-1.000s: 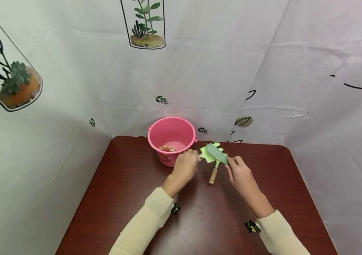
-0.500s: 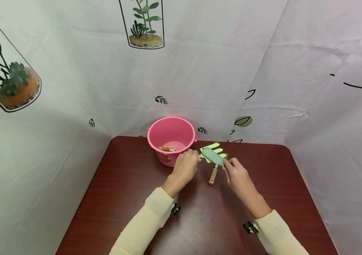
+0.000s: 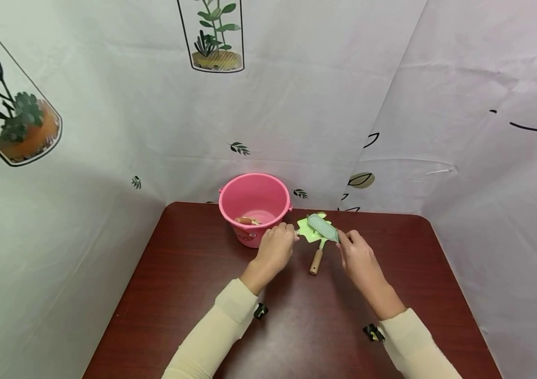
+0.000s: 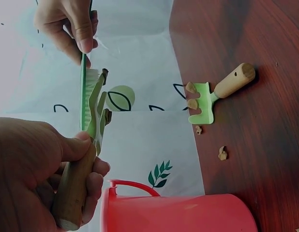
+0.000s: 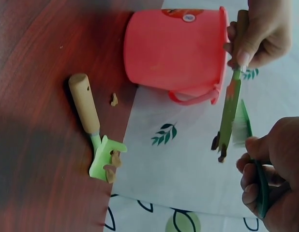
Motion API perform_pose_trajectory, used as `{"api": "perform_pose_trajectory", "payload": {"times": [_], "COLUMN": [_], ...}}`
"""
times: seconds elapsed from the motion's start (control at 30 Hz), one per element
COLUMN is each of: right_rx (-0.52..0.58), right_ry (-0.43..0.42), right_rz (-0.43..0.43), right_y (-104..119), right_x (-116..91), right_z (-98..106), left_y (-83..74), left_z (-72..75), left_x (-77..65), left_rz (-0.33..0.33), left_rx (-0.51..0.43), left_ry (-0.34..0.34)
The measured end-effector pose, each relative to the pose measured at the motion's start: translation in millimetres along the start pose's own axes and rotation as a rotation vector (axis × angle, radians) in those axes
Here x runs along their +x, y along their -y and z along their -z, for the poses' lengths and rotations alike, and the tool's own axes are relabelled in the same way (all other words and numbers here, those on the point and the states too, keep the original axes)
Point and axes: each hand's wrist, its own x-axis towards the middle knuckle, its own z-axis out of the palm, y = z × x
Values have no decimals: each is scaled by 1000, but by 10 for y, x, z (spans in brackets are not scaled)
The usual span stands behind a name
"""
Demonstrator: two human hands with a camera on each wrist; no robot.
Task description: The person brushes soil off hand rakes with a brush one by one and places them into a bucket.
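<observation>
My left hand (image 3: 276, 247) grips the wooden handle (image 4: 72, 193) of a light green garden hand fork, held up beside the bucket. Brown clumps (image 4: 108, 116) cling to the tips of its tines. In my right hand (image 3: 357, 257) is a green brush (image 3: 322, 227), pinched by its handle. Its white bristles (image 5: 240, 130) face the fork's tines and lie against them in the left wrist view. Below them, a second small green fork (image 4: 202, 104) with a wooden handle lies on the table, brown bits resting at its tines.
A pink bucket (image 3: 249, 237) stands at the table's back edge, just left of my left hand. Inside it lies a wooden-handled tool (image 3: 247, 221). Small brown scraps (image 4: 222, 153) dot the dark red table (image 3: 192, 295). Patterned white cloth (image 3: 296, 105) hangs behind.
The brush has shifted left and toward me across the fork's tines, then back up and to the right. The left hand with the fork stays in place.
</observation>
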Motion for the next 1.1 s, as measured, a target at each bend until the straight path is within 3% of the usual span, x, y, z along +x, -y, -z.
{"api": "perform_pose_trajectory", "payload": {"times": [0.67,0.9,1.1], "right_rx": [55,61,44], "right_ry": [-10,-32,6], "right_rz": [-95,-118,-149], "right_y": [-235,-337,-426], "right_x": [11,-11,-25], "right_z": [-80,-81,-47], "left_y": [73,98,121], "left_z": [5,8,33], "left_x": [-21,-32,-35], "left_rz": [-8,6,21], "left_rx": [-1,-14,-33], "left_ry": [-29,-2,5]}}
